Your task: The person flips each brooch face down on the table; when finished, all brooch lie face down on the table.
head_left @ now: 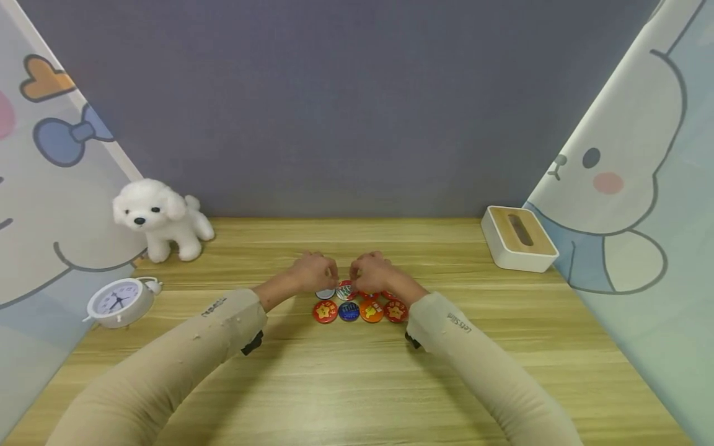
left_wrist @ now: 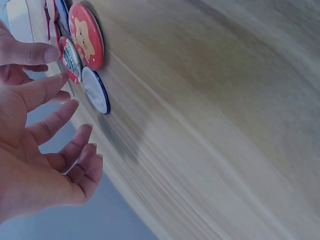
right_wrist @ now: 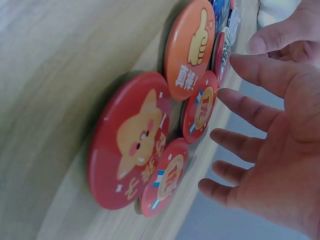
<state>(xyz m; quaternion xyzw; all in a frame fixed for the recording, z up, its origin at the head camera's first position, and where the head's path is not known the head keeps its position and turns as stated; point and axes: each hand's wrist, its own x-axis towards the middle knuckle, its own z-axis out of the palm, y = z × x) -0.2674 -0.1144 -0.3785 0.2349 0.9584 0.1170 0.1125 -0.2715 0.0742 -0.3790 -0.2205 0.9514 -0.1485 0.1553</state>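
Note:
Several round button badges lie flat in two rows on the wooden table. The front row has a red star badge (head_left: pixel 325 311), a blue badge (head_left: pixel 349 311), an orange thumbs-up badge (right_wrist: pixel 190 47) and another red star badge (right_wrist: pixel 131 142). Behind them are a white badge with a blue rim (left_wrist: pixel 95 90), a red-and-green badge (head_left: pixel 346 290) and red medal badges (right_wrist: pixel 200 107), partly covered in the head view. My left hand (head_left: pixel 315 273) hovers by the white badge, fingers loosely bent, holding nothing. Just above the medal badges is my right hand (head_left: pixel 372 272), fingers spread and holding nothing.
A white plush dog (head_left: pixel 162 217) stands at the back left, with a white alarm clock (head_left: pixel 119 302) in front of it. At the back right sits a white tissue box with a wooden top (head_left: pixel 519 238). A grey panel (head_left: pixel 334 111) rises behind the table (head_left: pixel 346 384).

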